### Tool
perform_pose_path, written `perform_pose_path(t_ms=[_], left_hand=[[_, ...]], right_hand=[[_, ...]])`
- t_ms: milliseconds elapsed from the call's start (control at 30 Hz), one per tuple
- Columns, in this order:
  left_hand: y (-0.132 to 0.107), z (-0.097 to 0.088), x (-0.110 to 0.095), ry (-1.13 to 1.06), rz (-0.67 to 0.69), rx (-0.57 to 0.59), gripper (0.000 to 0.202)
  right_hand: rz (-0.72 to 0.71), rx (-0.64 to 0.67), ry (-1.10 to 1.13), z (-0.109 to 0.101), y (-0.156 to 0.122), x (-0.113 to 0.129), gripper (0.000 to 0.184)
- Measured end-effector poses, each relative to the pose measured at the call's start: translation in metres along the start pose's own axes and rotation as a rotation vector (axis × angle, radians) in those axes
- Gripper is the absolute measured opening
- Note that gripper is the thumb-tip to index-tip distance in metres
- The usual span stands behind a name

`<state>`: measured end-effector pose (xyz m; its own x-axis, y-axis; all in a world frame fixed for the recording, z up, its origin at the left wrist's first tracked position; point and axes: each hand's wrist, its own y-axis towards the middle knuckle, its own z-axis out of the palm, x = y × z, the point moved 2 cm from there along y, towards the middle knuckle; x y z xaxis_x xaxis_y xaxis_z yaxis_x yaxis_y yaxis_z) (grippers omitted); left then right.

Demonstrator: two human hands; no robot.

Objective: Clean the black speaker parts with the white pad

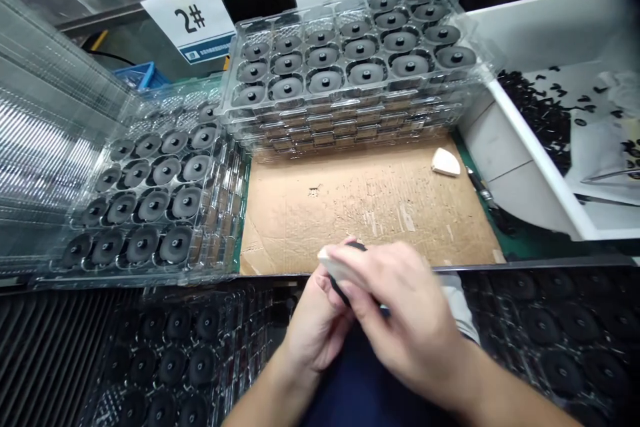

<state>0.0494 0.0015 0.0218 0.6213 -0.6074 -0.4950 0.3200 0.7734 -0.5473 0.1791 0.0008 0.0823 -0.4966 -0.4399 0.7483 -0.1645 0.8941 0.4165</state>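
Note:
My left hand (315,327) holds a dark round part (350,280) low over the near edge of the cardboard, and most of that part is hidden by my fingers. My right hand (405,307) pinches a white wedge-shaped pad (337,265) and presses it against the part. A second white wedge pad (446,162) lies on the brown cardboard sheet (370,207), well beyond both hands.
Stacked clear blister trays (350,60) of round black parts stand behind the cardboard, under a "3#" card. Another stack (150,193) sits left, by a "2#" card. More trays lie on both sides of my lap. A white bin (550,120) of black scraps stands right, with a dark-handled tool (480,190) near it.

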Motion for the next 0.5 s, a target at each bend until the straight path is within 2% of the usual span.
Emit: perform_pose_path(t_ms=[67,133,167,267,300,367,433,500], left_hand=[[0.0,-0.002,-0.003,-0.005,0.011,-0.006,0.051],[0.001,-0.003,-0.006,-0.014,0.038,-0.013,0.052],[0.001,-0.001,-0.006,-0.009,0.04,-0.006,0.049],[0.001,0.005,-0.005,0.009,0.012,0.029,0.037],[0.001,0.006,-0.005,0.002,0.003,0.033,0.038],[-0.001,0.004,-0.007,-0.025,-0.01,0.019,0.048],[-0.002,0.001,-0.008,-0.033,-0.031,0.014,0.058],[-0.002,-0.001,-0.007,-0.022,-0.051,0.012,0.063]], right_hand=[[-0.035,0.146,0.071,0.008,0.005,0.004,0.024],[0.016,0.282,0.137,0.013,0.01,0.003,0.021],[0.023,0.28,0.122,0.014,0.012,0.002,0.02],[-0.034,0.108,-0.013,0.012,0.017,0.001,0.024],[-0.063,0.087,-0.014,0.011,0.016,0.002,0.025],[-0.082,0.169,0.053,0.005,0.01,0.001,0.024],[-0.022,0.281,0.078,-0.003,0.001,-0.001,0.022],[0.052,0.28,-0.04,-0.012,-0.003,-0.004,0.021]])
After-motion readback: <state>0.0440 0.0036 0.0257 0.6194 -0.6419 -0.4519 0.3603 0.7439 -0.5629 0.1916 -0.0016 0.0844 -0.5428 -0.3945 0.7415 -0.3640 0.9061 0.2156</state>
